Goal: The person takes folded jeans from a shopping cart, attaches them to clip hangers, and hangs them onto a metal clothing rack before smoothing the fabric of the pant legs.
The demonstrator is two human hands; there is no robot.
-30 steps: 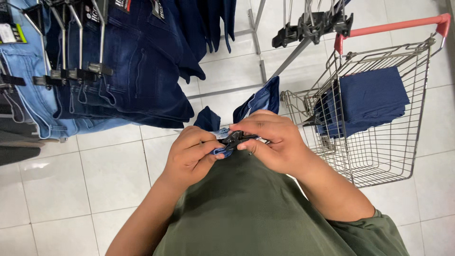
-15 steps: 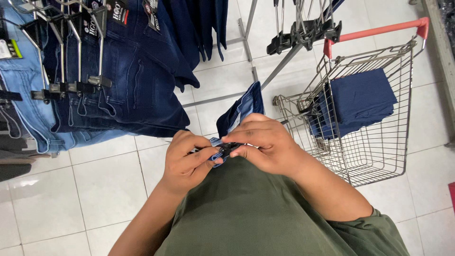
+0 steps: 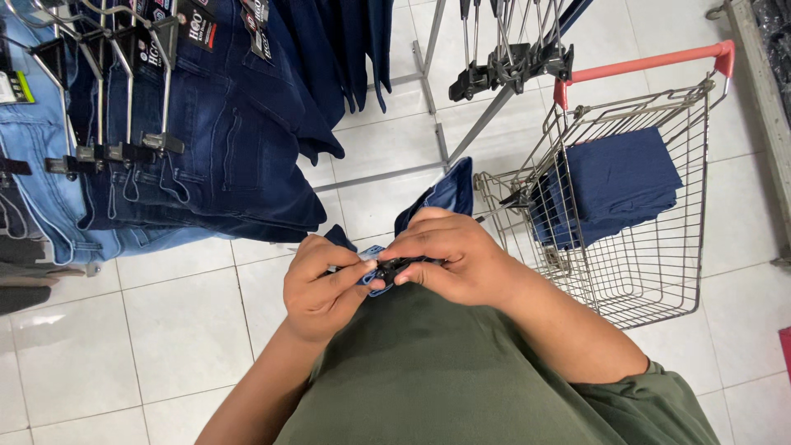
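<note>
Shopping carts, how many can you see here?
1: the wire cart with the red handle, at right beside the person's right hand, holding folded dark blue cloth. Others may lie outside view.

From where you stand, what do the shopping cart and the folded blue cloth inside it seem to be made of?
The shopping cart looks like bare metal wire: a thin silvery grid with a slight shine, and a handle in matt red, probably plastic. The folded cloth looks like dark blue denim or similar woven fabric: matt, soft creases, layered edges. Its weave is too fine to confirm.
</note>
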